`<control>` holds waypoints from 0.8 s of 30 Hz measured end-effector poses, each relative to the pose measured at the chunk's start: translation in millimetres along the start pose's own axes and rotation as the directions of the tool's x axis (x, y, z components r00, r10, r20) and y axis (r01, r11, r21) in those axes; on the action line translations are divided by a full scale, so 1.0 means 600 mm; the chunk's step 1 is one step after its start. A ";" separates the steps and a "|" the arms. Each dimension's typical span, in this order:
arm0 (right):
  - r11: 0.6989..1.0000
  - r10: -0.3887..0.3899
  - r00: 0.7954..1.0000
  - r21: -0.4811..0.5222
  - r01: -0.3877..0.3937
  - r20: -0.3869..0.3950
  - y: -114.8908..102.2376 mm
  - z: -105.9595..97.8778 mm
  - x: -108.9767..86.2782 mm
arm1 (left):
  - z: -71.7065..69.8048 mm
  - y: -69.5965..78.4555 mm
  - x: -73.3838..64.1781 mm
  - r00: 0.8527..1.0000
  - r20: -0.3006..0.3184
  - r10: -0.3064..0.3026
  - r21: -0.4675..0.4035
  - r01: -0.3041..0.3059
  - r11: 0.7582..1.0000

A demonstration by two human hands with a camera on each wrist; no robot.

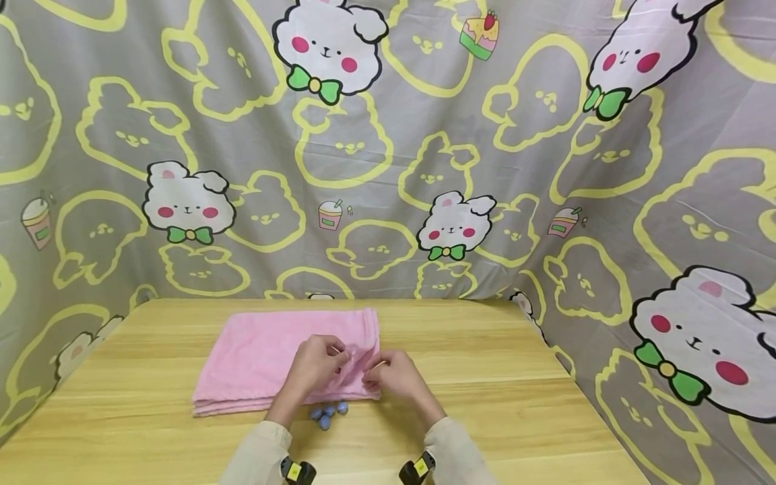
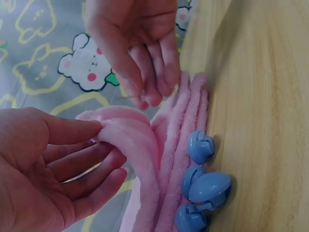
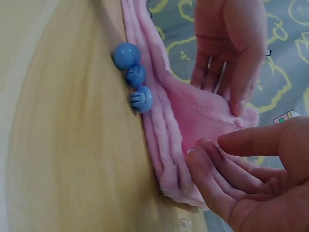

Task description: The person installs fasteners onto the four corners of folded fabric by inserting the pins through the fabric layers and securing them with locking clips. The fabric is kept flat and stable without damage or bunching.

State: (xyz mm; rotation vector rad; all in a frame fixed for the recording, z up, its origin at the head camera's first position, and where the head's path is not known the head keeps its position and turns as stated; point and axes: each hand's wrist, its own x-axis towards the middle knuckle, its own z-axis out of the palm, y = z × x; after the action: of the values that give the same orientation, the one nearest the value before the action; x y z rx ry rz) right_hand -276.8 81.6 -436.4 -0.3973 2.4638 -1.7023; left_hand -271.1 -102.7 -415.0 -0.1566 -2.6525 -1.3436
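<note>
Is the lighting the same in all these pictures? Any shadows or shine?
Head view: brightest and fairly even, the printed backdrop crisp; left wrist view: dimmer, a soft shadow streaking the table; right wrist view: also dimmer, faint highlights on the blue pieces.

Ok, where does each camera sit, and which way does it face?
Head: on the head, facing forward and down at the cloth; left hand, right hand and sleeves show.
Left wrist: on that wrist, facing the cloth this hand pinches; both hands show.
Right wrist: on that wrist, facing its hand by the cloth; both hands show.
Both wrist views share cloth and blue pieces.
</note>
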 end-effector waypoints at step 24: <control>0.998 0.042 0.999 0.052 -0.042 0.000 0.012 0.008 0.000 | 0.017 0.006 -0.006 0.994 0.106 0.036 0.009 -0.037 0.999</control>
State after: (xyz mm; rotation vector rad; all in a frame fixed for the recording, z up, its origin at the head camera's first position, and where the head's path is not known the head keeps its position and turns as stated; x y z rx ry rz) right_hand -276.6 79.8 -444.9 -0.3369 2.4054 -1.7456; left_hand -268.2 -92.4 -419.1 -0.2803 -2.7279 -1.3458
